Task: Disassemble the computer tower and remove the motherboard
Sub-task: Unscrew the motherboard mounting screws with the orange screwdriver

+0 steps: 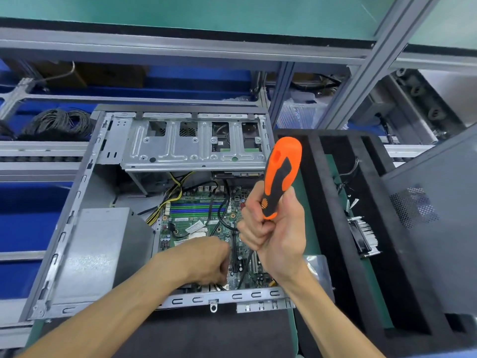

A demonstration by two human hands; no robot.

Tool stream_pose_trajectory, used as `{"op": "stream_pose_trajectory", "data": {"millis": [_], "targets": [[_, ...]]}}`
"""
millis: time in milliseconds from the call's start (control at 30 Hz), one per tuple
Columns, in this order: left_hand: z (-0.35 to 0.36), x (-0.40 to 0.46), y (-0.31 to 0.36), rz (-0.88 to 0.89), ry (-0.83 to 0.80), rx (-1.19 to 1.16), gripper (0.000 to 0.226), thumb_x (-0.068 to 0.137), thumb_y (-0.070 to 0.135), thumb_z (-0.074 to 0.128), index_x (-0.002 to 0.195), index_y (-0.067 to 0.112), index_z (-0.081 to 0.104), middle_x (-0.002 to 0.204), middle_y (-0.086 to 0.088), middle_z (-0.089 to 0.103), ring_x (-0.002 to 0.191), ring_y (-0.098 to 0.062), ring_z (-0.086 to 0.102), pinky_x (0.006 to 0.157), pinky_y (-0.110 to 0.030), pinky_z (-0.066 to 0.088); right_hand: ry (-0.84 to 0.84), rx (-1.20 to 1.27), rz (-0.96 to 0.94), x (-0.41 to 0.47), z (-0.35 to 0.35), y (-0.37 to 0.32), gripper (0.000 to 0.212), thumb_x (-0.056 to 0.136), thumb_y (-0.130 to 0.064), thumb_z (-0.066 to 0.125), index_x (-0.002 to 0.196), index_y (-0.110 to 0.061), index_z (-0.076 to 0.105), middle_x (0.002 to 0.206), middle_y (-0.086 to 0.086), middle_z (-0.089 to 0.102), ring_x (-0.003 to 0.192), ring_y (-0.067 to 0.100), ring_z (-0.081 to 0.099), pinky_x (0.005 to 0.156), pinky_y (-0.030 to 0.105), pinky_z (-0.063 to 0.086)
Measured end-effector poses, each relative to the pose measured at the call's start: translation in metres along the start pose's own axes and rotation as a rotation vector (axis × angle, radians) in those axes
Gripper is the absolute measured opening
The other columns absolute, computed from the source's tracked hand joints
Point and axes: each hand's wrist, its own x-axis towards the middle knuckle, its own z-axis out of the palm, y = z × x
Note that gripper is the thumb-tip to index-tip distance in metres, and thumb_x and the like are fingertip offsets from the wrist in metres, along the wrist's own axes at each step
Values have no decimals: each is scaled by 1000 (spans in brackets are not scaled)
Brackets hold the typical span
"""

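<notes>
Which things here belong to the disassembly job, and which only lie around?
Job: orange-and-black screwdriver gripped by right hand; green motherboard; open grey metal tower case; left hand.
Lying about: coiled black cables; black foam tray; finned heatsink.

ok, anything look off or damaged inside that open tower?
Nothing damaged that I can see. The motherboard sits flat in the case; cables are loose across it, normal mid-teardown. The heatsink lies outside in the foam tray.

Case (85, 177) bare grey sheet metal, dull sheen; screwdriver handle (281, 171) orange-black plastic, matt; tray (335, 202) black foam
</notes>
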Motion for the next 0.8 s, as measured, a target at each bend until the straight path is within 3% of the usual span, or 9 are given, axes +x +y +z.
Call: {"op": "stream_pose_trajectory", "data": {"millis": [267,400,700,800], "targets": [[5,2,-2,13,41,36,10,84,30,71,88,22,76,50,20,47,51,5,46,50,-16,32,-8,5,-4,-5,0,-1,51,83,-74,56,66,-26,51,51,-13,22,41,-1,15,43,13,14],[4,2,-3,22,40,53,10,83,29,70,86,22,76,48,19,45,52,1,46,56,-21,38,-6,7,-7,-5,-1,-2,52,82,-74,57,65,-26,47,52,-14,21,42,0,14,43,15,11],[2,2,-1,25,14,50,10,85,28,70,88,21,76,48,18,48,52,-1,49,48,-16,32,-21,8,5,-4,-1,-4,49,83,-74,56,67,-28,52,52,-12,19,42,4,11,43,17,10],[2,3,-2,15,5,30,9,85,28,71,85,20,75,36,18,46,48,4,44,46,-15,29,-21,10,10,-2,-1,-5,48,82,-73,56,67,-28,53,51,-12,19,42,5,10,42,17,9]]}}
